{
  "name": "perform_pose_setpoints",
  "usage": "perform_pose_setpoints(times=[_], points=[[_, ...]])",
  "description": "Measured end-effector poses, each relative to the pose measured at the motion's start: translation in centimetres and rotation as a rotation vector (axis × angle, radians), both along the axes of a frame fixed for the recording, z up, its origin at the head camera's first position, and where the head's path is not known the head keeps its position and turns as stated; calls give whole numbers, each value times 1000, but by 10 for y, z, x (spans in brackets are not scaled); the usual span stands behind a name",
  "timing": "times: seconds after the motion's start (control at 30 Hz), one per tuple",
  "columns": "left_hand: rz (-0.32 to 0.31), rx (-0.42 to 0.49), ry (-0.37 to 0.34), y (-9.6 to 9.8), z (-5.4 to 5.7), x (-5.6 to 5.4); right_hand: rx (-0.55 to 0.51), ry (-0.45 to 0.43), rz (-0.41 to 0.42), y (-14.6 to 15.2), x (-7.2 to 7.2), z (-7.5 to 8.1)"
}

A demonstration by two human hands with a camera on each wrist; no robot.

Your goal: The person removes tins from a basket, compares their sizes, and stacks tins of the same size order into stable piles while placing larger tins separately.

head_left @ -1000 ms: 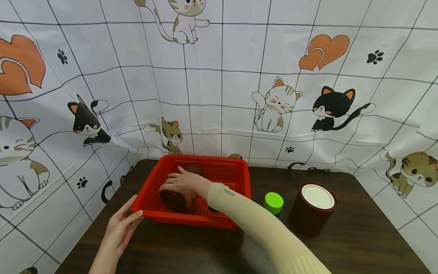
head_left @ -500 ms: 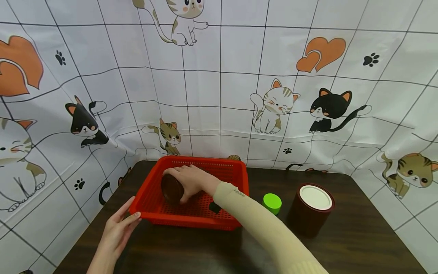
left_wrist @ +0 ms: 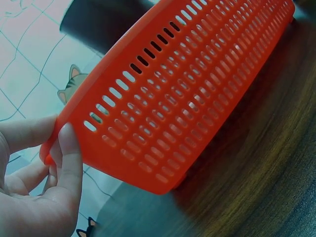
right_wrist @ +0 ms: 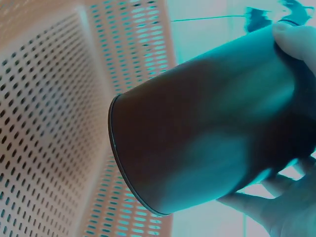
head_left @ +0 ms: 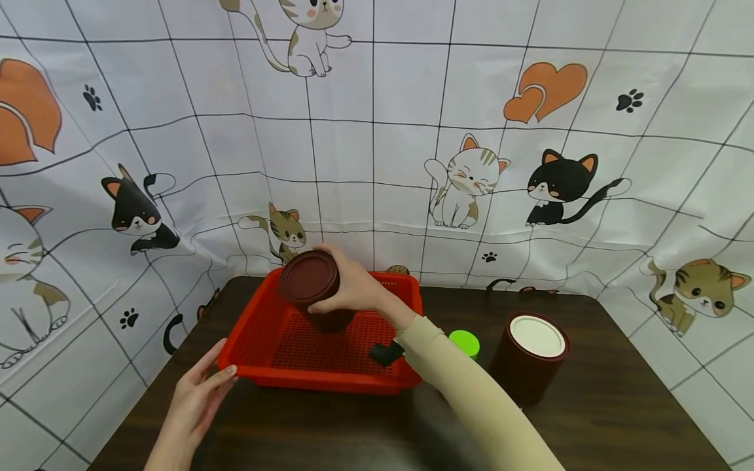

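Observation:
My right hand (head_left: 358,286) grips a dark brown cylindrical canister (head_left: 309,278), fingers and thumb round its side near one end. The canister is tilted over the red plastic basket (head_left: 330,381). In the right wrist view the canister's (right_wrist: 197,128) rimmed end points toward the perforated basket floor. My left hand (head_left: 196,399) pinches the basket's near left corner. The left wrist view shows the thumb and fingers of that hand (left_wrist: 47,192) on either side of the basket rim (left_wrist: 74,103). A small dark object (head_left: 385,354) lies in the basket's right part, its kind unclear.
A second dark brown canister (head_left: 524,376) with a whitish top stands on the dark wooden table (head_left: 618,392), right of the basket. Between them is a bright green lid (head_left: 465,343), partly behind the right sleeve. A cat-patterned sheet (head_left: 406,170) closes off the back and sides.
My right hand has lifted the canister up from inside the basket, and its round end now faces up toward the head camera. The left hand keeps its hold on the basket corner.

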State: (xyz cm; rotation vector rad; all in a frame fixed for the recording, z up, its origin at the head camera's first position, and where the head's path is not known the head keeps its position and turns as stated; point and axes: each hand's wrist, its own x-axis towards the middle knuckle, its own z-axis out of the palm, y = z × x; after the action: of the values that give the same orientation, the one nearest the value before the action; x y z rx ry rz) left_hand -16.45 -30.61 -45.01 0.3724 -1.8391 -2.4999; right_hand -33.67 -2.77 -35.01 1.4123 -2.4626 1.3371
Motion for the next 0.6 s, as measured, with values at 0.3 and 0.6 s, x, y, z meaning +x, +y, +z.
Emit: perform_pose_setpoints(times=[0.3,0.6], points=[[0,-8,-16,-1,1,0,-121,-90,-65,31,11,27],[-4,-8,-10,0,1,0,-199,-182,-78,61,19,45]])
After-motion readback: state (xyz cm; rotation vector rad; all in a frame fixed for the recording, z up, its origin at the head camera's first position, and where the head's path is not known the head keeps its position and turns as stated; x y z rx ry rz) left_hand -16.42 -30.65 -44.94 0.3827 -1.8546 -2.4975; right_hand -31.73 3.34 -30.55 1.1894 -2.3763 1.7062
